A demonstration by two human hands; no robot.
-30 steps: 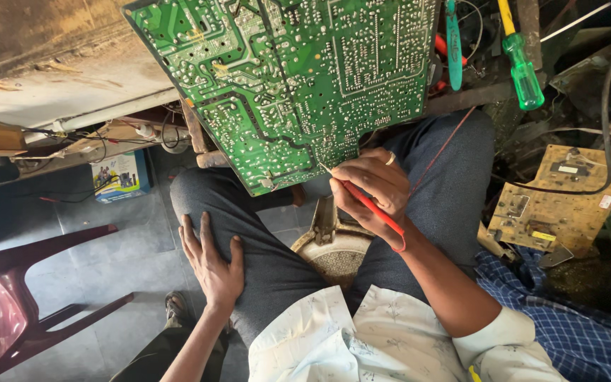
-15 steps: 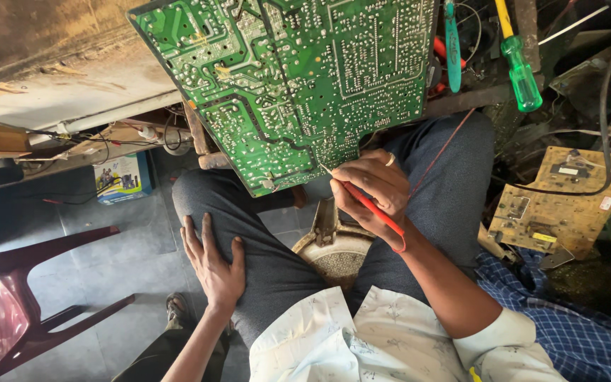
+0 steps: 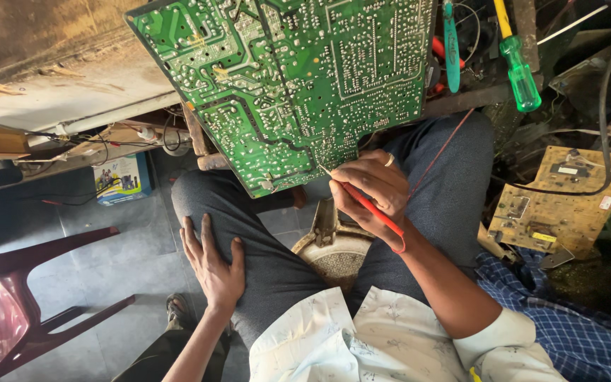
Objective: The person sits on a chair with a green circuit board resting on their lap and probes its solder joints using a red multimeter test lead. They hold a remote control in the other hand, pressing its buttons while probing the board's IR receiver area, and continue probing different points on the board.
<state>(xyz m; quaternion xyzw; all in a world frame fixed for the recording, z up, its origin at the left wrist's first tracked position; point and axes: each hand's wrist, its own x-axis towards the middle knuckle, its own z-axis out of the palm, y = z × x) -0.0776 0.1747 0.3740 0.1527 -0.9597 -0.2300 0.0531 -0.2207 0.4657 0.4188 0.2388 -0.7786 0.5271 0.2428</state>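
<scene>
Right hand (image 3: 373, 191) grip closed on red probe (image 3: 369, 209), tip at green circuit board (image 3: 298, 78); board top cut off.

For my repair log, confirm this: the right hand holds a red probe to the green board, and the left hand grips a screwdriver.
Not quite. The left hand lies flat on the thigh, holding nothing; the head view shows it. The right hand does hold the red probe to the green board.

2 circuit boards: 1 green (image 3: 298, 85), 1 tan (image 3: 556, 205); 2 green-handled screwdrivers (image 3: 518, 67) (image 3: 450, 49).
</scene>
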